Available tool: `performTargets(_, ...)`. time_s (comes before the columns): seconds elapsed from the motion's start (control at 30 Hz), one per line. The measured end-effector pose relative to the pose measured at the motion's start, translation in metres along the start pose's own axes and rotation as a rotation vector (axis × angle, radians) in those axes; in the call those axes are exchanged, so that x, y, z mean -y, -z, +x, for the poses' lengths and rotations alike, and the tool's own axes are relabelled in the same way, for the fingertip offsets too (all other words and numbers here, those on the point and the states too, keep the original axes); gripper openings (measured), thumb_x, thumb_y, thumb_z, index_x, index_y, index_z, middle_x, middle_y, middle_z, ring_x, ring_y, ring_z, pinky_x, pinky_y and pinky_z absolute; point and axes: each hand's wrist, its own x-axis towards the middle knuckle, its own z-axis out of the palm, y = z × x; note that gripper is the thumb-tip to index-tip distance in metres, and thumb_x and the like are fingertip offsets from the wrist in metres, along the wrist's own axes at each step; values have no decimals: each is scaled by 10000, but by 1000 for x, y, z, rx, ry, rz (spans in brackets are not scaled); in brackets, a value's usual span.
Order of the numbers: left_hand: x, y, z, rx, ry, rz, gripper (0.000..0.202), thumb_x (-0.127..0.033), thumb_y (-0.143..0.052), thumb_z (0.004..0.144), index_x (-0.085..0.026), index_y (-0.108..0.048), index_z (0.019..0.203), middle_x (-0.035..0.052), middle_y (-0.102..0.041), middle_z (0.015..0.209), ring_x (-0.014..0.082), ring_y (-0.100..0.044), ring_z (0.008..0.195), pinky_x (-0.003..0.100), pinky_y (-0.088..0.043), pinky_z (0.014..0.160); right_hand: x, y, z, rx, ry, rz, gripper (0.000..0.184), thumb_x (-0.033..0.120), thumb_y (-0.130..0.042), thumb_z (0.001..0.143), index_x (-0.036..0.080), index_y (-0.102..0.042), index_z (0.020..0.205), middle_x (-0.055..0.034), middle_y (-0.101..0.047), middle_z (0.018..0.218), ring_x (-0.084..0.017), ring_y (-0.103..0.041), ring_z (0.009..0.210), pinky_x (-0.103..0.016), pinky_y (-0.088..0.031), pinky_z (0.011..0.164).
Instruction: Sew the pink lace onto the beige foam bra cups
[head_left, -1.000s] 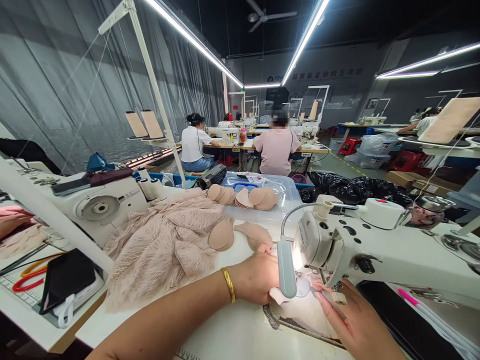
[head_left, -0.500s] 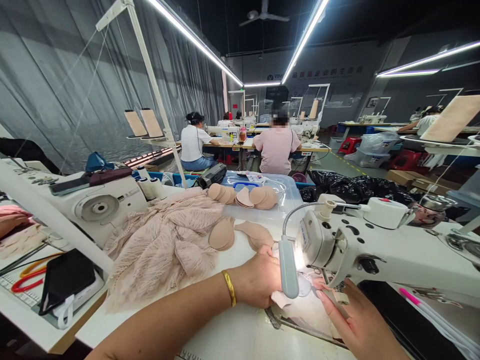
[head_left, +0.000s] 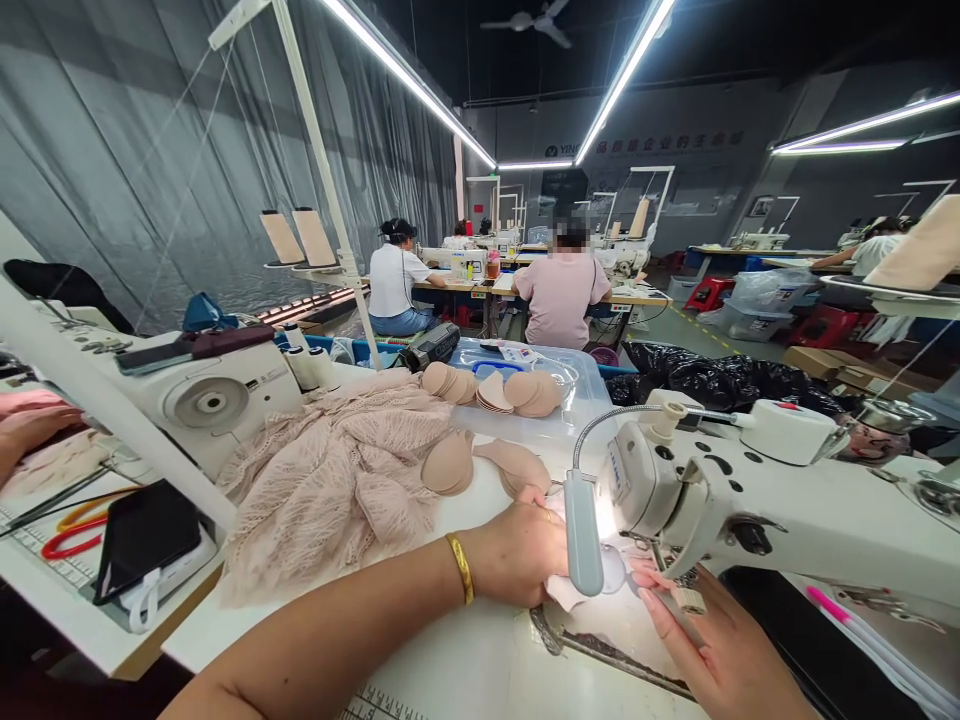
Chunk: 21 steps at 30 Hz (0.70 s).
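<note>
My left hand [head_left: 521, 550], with a gold bangle on its wrist, is closed on a piece of beige fabric [head_left: 566, 592] left of the needle. The lamp hides some of its fingertips. My right hand [head_left: 709, 630] is right of the presser foot, its thumb and a fingertip close together at the fabric's edge. A white sewing machine [head_left: 795, 520] stands over the work, and a grey gooseneck lamp [head_left: 583, 535] lights it. Beyond my left hand lie beige moulded cups [head_left: 448, 463] and another cup piece [head_left: 517, 465].
Beige lace fabric [head_left: 337, 480] is heaped at the left. Stacks of beige cups [head_left: 531, 392] rest on a clear plastic box [head_left: 581, 415]. A second machine [head_left: 210, 400] and a black phone [head_left: 150, 535] are further left. Two people sit ahead at other machines.
The view has turned slightly left, so the scene sits further right. Both hands stay at the fabric by the needle, with little visible movement.
</note>
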Motion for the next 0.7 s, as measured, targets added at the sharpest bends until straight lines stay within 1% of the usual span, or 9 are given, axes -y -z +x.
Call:
performTargets(0.1,-1,-1,0,0,3,-29,127,-75,-625,781,-189,-573,803,2,-689,856,199,-541,798,466,-263,867,-1,0,-2,7,-6,27,165,327,-514,1084,261,-656,1135,-72,-797,1168,-262,-777,1073,-363,-662,819)
performTargets(0.2,-1,-7,-1,-16,12,3,102,-119,-646,806,-187,-570,810,6,-686,863,206,-554,806,480,-269,881,0,2,-1,2,-11,61,182,347,-509,1095,259,-663,1135,-93,-798,1150,-273,-778,1054,-369,-662,776)
performTargets(0.27,-3,-10,-2,-27,14,33,88,-150,-639,840,-187,-567,806,13,-685,865,207,-555,804,483,-272,876,1,3,2,-5,8,57,210,363,-494,1103,258,-675,1096,-96,-804,1123,-270,-782,1036,-370,-660,795)
performTargets(0.37,-7,-12,-4,-36,-15,76,92,-141,-602,864,-185,-562,794,30,-688,866,212,-546,804,484,-277,831,7,8,10,-29,72,34,266,360,-469,1108,274,-704,1017,-70,-818,1118,-252,-793,1034,-355,-656,854)
performTargets(0.43,-11,-11,-5,-43,-43,103,116,-150,-594,875,-183,-551,773,47,-690,874,225,-551,817,493,-287,808,12,12,14,-45,102,34,259,356,-468,1104,266,-710,1076,-59,-828,1100,-238,-807,1003,-331,-660,848)
performTargets(0.53,-15,-10,-8,-61,-66,130,162,-194,-586,902,-185,-536,749,61,-691,898,236,-562,811,507,-314,797,19,16,19,-47,133,85,238,323,-461,1100,255,-667,1198,-26,-834,991,-200,-820,839,-273,-658,725)
performTargets(0.6,-18,-9,-9,-70,-78,138,152,-202,-583,903,-189,-541,757,61,-689,905,238,-563,791,509,-334,796,23,19,20,-28,162,135,218,286,-456,1094,275,-648,1195,4,-825,951,-178,-811,788,-244,-644,678)
performTargets(0.7,-23,-6,-11,-90,-80,156,138,-204,-590,909,-196,-551,776,27,-662,862,215,-547,748,501,-357,814,29,21,23,24,193,190,216,239,-493,1064,287,-642,1213,10,-809,971,-163,-797,786,-231,-637,692)
